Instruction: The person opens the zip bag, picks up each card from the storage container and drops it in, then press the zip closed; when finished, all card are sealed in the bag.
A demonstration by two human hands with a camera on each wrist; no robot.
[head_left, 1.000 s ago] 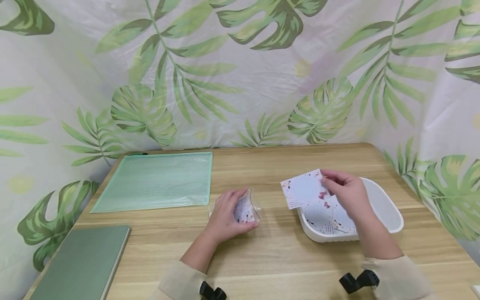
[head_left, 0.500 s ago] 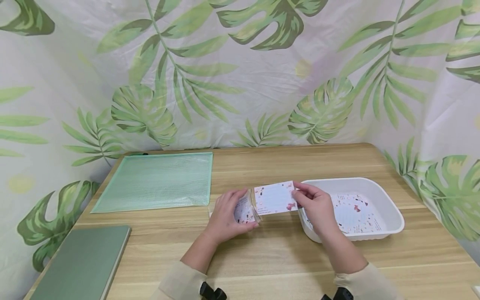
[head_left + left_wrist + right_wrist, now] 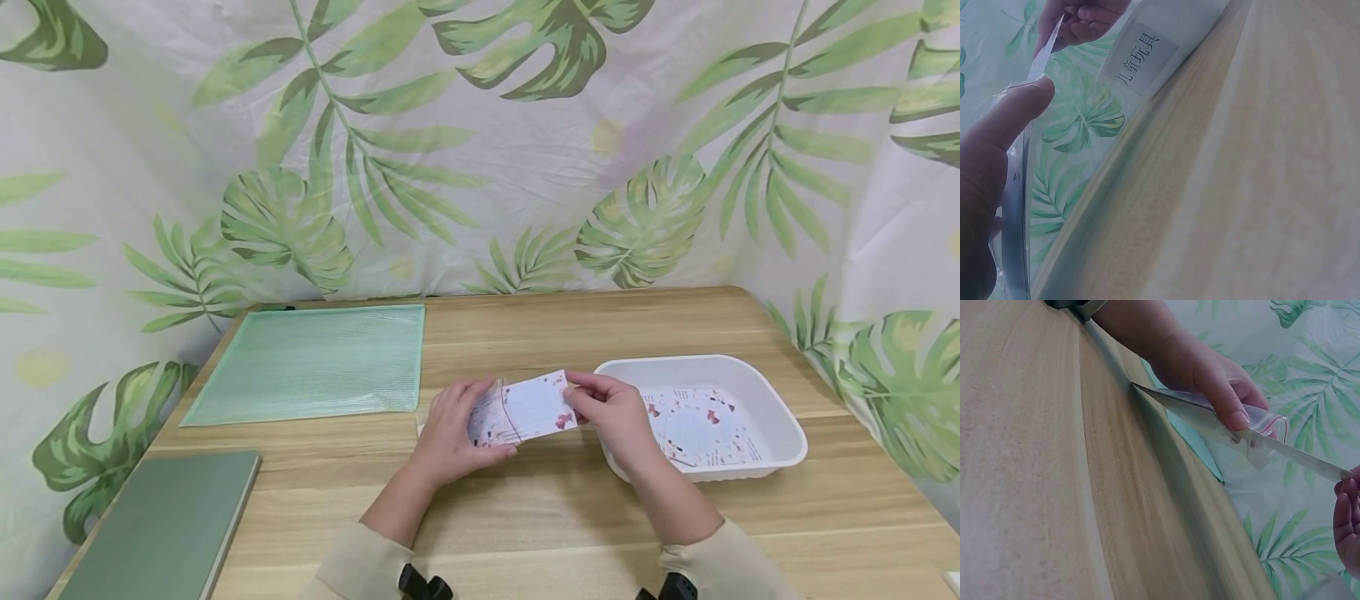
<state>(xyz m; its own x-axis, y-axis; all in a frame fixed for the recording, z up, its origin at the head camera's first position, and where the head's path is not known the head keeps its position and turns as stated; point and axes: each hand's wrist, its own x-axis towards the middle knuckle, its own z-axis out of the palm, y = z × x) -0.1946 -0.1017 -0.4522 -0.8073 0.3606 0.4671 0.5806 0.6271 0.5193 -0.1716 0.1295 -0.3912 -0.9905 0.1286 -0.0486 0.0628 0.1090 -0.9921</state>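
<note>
My left hand (image 3: 448, 437) grips a clear zip bag (image 3: 1279, 425) with printed cards inside, thumb along its front side. The bag's mouth faces right, and a red zip line shows along it in the right wrist view. Between thumb and fingers, my right hand (image 3: 617, 417) pinches the right end of a white card (image 3: 538, 406) printed with small reddish figures round its border. The card's left end lies within the bag's mouth. More such cards (image 3: 708, 425) lie in a white plastic tray (image 3: 791, 454), just right of my right hand.
A pale green mesh zip pouch (image 3: 322, 367) lies at the back left of the wooden table (image 3: 525, 533). Nearer, at the left edge, is a green notebook (image 3: 165, 517). A label (image 3: 1141, 56) with Chinese characters is on the tray's side. A leaf-patterned cloth (image 3: 525, 150) hangs behind.
My right hand has brought the card leftward from over the tray to the bag, and its left end has slid into the mouth. My left hand has stayed in place.
</note>
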